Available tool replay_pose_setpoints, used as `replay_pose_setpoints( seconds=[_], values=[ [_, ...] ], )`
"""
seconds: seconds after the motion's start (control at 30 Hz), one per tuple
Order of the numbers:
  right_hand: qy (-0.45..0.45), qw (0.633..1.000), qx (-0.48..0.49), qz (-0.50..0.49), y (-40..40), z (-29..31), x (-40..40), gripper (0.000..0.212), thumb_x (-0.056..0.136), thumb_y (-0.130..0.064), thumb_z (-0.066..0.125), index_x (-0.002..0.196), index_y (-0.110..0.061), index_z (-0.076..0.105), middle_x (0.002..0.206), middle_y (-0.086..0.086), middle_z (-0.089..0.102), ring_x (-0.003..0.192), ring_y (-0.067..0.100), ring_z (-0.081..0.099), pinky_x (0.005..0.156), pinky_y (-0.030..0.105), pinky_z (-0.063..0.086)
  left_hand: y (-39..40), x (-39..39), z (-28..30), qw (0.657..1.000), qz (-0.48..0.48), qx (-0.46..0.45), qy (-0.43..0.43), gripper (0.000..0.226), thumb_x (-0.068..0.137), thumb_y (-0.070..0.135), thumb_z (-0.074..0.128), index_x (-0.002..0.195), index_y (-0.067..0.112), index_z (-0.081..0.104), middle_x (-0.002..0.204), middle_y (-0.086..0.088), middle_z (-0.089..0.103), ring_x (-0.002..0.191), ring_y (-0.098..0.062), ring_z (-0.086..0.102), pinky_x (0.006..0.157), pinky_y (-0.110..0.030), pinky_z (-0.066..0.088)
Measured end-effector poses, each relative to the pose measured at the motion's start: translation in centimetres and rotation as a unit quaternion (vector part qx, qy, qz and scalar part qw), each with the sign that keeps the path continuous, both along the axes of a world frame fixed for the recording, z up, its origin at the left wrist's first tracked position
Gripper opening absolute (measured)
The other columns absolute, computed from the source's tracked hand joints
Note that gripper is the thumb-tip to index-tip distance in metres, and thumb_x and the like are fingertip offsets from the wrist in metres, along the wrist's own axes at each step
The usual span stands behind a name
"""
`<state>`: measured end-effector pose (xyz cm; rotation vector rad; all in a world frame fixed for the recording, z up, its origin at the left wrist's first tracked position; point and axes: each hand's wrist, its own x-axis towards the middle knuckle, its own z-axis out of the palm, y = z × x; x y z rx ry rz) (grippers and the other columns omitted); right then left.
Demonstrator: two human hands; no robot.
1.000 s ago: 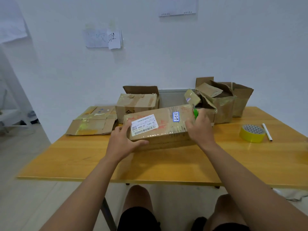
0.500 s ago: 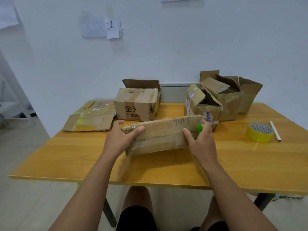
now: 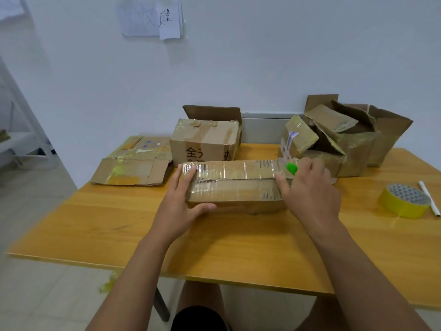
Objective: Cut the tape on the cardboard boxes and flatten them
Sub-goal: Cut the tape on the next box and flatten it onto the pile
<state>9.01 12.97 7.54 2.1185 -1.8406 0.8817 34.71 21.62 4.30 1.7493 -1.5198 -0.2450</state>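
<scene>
A long flat cardboard box (image 3: 235, 185) wrapped in clear tape lies in the middle of the wooden table (image 3: 214, 237), its taped seam facing up. My left hand (image 3: 183, 201) grips the box's left end, fingers over the top and thumb on the near side. My right hand (image 3: 310, 189) holds the right end and also clasps a small green cutter (image 3: 292, 168), whose tip shows above my fingers at the box's far right corner.
A taped brown box (image 3: 205, 139) with printed characters stands behind. Flattened cardboard (image 3: 133, 167) lies at the back left. Several opened, crumpled boxes (image 3: 343, 144) crowd the back right. A yellow tape roll (image 3: 403, 201) and a white pen (image 3: 429, 198) rest at the right.
The box has been rolled over: the labelled face seen a second ago is gone and the taped seam side now faces up. Both hands stayed on its ends.
</scene>
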Motion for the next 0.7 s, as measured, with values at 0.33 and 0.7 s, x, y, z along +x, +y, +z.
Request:
replay_pose_setpoints(
  seconds=[0.33,0.7],
  values=[
    [-0.035,0.932,0.041,0.359,0.3,3.0,5.1,0.012,0.099,-0.025,0.043,0.103,-0.02,0.033,0.085,-0.005,0.043,0.066,0.015,0.048,0.056,0.038,0.046,-0.8,1.3,-0.6,0.999,-0.027,-0.021,0.018,0.099,0.069,0.085,0.056,0.152,0.043,0.023,0.161,0.027,-0.008,0.146,-0.006,0.012,0.113,-0.044,0.035],
    [-0.071,0.886,0.068,0.453,-3.3,1.1,7.9,0.03,0.098,-0.028,0.054,0.127,-0.027,0.058,0.091,-0.013,0.065,0.071,0.0,0.055,0.058,0.014,0.038,-2.6,2.8,-0.9,0.995,-0.044,-0.053,0.073,0.069,0.075,0.073,0.054,0.139,0.055,0.035,0.158,0.028,0.013,0.141,0.002,0.023,0.111,-0.033,0.036]
  ],
)
